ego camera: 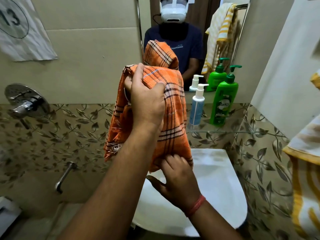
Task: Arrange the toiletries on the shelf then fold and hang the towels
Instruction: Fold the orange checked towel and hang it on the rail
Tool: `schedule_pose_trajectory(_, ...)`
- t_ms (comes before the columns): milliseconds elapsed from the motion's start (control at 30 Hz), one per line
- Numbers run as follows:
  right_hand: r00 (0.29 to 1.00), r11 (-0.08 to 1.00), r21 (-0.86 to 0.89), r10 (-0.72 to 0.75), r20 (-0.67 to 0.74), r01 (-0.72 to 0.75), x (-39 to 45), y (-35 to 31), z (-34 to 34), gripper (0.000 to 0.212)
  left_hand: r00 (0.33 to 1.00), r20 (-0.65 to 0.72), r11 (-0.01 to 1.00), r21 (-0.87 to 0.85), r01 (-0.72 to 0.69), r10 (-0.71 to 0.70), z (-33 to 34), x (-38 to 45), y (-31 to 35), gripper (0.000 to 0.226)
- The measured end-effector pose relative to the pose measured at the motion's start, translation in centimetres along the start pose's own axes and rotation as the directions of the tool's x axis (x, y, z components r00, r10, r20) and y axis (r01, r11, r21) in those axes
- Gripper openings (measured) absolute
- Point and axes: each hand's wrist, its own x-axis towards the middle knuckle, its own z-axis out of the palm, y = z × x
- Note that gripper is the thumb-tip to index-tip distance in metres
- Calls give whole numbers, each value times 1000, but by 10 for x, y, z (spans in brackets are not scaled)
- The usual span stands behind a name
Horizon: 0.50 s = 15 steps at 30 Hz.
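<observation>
Two hands fold orange plaid cotton towel (173,108): left hand (147,99) grips top w/ curled fingers, right hand (176,177) pinches bottom hem, prob. to double it.

Gripped in the left hand's fingers (147,87) is the orange checked woven cloth towel (173,108), coarse and matt, with frayed thread ends at its edge. Right of those fingers, the tall green plastic pump bottle (223,101) shines glossy, and the white-and-blue plastic pump bottle (196,106) beside it looks smooth; both stand on the clear glass shelf (233,131). Left of the fingers, the round chrome metal tap plate (26,99) gleams like a mirror. Below them, the white toilet lid (216,187) is smooth and glossy. Far right, the yellow-and-white terry towel (306,170) looks soft and fuzzy.
</observation>
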Motion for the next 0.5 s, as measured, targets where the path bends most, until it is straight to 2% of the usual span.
schedule_pose_trajectory(100, 998, 996, -74, 57, -10, -58, -1, -1, 15, 25, 999, -22, 999, -43, 22, -23, 4, 0, -1, 69)
schedule_pose_trajectory(200, 995, 994, -105, 10, -99, -20, 2, -4, 21, 5, 999, -34, 998, -49, 36, -38, 7, 0, -2, 70)
schedule_pose_trajectory(367, 975, 999, -49, -25, -220, 15, -7, -11, 15, 16, 995, -77, 993, -100, 54, -62, 0, 13, -4, 78)
schedule_pose_trajectory(500, 953, 996, -73, -64, -296, 45, -17, -1, 12, 9, 988, -143, 991, -129, 45, -63, -9, 29, -2, 82)
